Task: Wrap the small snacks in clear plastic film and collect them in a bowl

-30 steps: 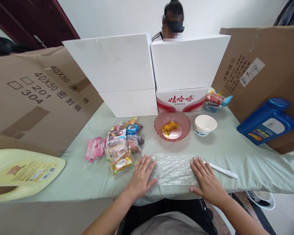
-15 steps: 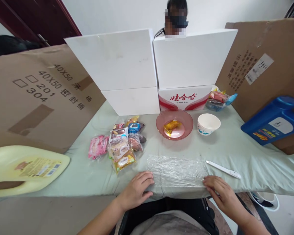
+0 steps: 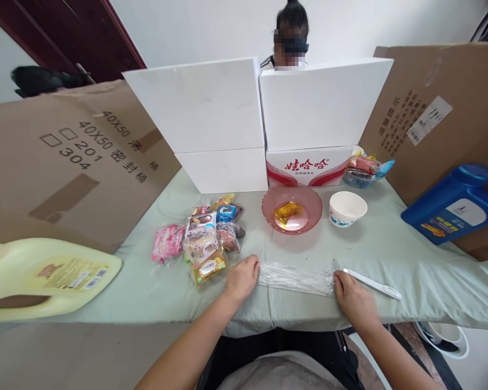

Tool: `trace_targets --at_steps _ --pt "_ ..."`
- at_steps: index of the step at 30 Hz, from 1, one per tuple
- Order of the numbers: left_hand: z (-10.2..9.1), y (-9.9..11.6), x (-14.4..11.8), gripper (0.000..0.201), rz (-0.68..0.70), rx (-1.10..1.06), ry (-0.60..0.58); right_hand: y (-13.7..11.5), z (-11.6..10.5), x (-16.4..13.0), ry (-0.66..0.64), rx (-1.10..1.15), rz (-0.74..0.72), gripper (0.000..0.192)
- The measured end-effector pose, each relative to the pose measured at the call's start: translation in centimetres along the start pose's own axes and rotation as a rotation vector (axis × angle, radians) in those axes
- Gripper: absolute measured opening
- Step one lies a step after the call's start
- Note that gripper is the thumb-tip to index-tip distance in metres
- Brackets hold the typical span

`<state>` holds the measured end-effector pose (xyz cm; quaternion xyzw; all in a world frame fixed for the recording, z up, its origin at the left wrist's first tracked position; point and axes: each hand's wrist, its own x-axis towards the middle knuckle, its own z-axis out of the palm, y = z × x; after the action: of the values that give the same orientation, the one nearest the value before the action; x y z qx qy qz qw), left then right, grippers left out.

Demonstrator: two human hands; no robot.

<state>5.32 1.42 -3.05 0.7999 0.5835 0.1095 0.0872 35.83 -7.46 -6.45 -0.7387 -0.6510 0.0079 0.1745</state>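
Note:
A clear plastic sheet [image 3: 296, 278], crinkled and narrowed into a strip, lies across the cloth in front of me. My left hand [image 3: 243, 277] pinches its left end, and my right hand [image 3: 353, 295] pinches its right end. Just beyond my right hand rests a white utility knife [image 3: 372, 283], touching or nearly touching the fingers. To the left of my left hand lies a pile of packaged snacks [image 3: 205, 244], with a pink packet [image 3: 167, 242] beside it. Behind the sheet, a pink glass bowl [image 3: 269, 219] holds a yellow-wrapped snack [image 3: 288, 213].
A white paper bowl [image 3: 347, 210] stands right of the pink one. White boxes [image 3: 199, 108] rise at the back, cardboard [image 3: 81, 162] at both sides. A yellow jug [image 3: 65, 276] lies left, a blue bottle [image 3: 451, 203] leans right. Another person [image 3: 291, 35] is behind the boxes.
Both hands have moved away from me and closed on the sheet's ends. Its near edge has gone up toward the far edge, so the sheet is now a much narrower strip.

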Motion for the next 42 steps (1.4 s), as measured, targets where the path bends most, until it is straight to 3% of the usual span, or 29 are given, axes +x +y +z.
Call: trace_targets --at_steps 6,8,12,15,17,19,22,24,28,31,33,36,39,42 --pt "0.4 0.3 -0.1 0.015 -0.006 0.101 0.044 -0.4 0.0 0.5 0.024 -0.161 0.01 0.034" --pt "0.2 0.8 -0.5 0.018 0.003 0.121 0.11 -0.6 -0.4 0.7 0.042 -0.16 -0.015 0.033" --pt "0.7 3.4 -1.6 0.029 0.237 0.093 0.296 -2.3 -1.0 1.0 0.162 -0.093 -0.167 0.031" --pt "2.1 5.4 -2.5 0.048 0.445 0.04 0.144 -4.1 -0.7 0.9 0.124 -0.063 -0.42 0.043" --pt "3.1 5.6 -3.0 0.067 0.475 0.038 0.021 -4.3 -0.4 0.6 0.029 -0.072 -0.575 0.06" --pt "3.5 4.5 -3.4 0.077 0.433 0.056 -0.041 -3.4 -0.3 -0.1 -0.03 -0.1 -0.63 0.073" --pt "3.1 2.3 -4.0 0.073 0.35 0.097 -0.042 -0.6 -1.0 -1.9 -0.038 -0.14 -0.641 0.079" --pt "2.5 1.7 -4.5 0.063 0.303 0.106 0.003 1.1 -1.5 -3.3 -0.019 -0.138 -0.659 0.071" --pt "1.8 4.3 -5.2 0.037 0.251 0.001 0.028 2.0 -2.5 -5.6 0.039 0.0 -0.625 0.037" --pt "2.1 6.9 -5.2 0.03 0.391 -0.144 -0.037 0.7 -4.0 -6.1 0.05 0.139 -0.625 0.03" --pt "2.4 7.6 -4.9 0.033 0.517 -0.211 -0.064 -0.3 -5.6 -5.8 -0.038 0.205 -0.676 0.027" --pt "2.3 7.0 -4.4 0.038 0.713 -0.279 -0.179 -1.6 -8.6 -4.6 -0.347 0.394 -0.703 0.024" --pt "1.6 6.0 -4.0 0.043 0.872 -0.341 -0.363 -2.5 -10.4 -2.3 -0.594 0.581 -0.569 0.021" --pt "1.2 5.6 -3.8 0.047 0.915 -0.377 -0.442 -3.6 -9.3 1.5 -0.659 0.666 -0.37 0.018"
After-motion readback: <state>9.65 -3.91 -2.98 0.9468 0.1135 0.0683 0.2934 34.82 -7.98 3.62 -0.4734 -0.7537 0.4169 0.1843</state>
